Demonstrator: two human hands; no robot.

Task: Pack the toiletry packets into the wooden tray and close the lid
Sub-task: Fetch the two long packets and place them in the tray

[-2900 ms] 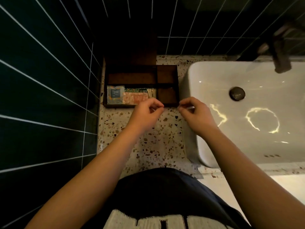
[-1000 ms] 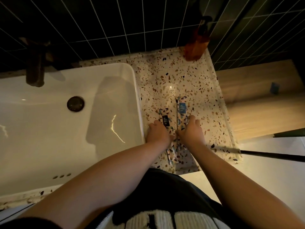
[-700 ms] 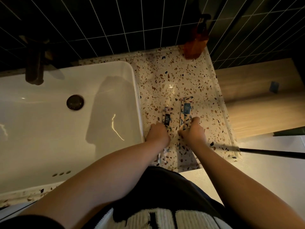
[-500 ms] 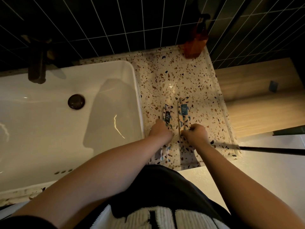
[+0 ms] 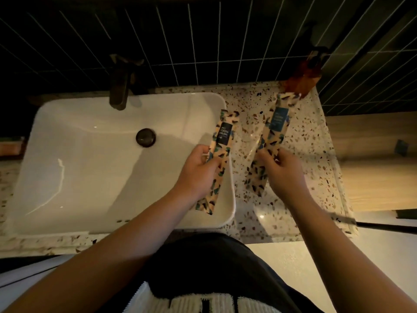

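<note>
My left hand [image 5: 198, 170] grips a long speckled toiletry packet with a black label [image 5: 222, 141], lifted over the right rim of the sink. My right hand [image 5: 282, 170] grips a second long speckled packet with a blue label [image 5: 276, 123], raised above the terrazzo counter [image 5: 248, 102]. Both packets point away from me, tilted slightly right. The wooden tray is out of view.
A white sink [image 5: 90, 159] with a dark drain [image 5: 145, 137] fills the left; a dark tap [image 5: 120, 86] stands behind it. An amber soap bottle [image 5: 302, 80] sits at the back of the counter by the dark tiled wall. A wooden surface [image 5: 372, 163] lies to the right.
Both hands have picked the two long packets up off the counter and raised them. The view has swung left, so the sink sits more central. Earlier I was at the tray.
</note>
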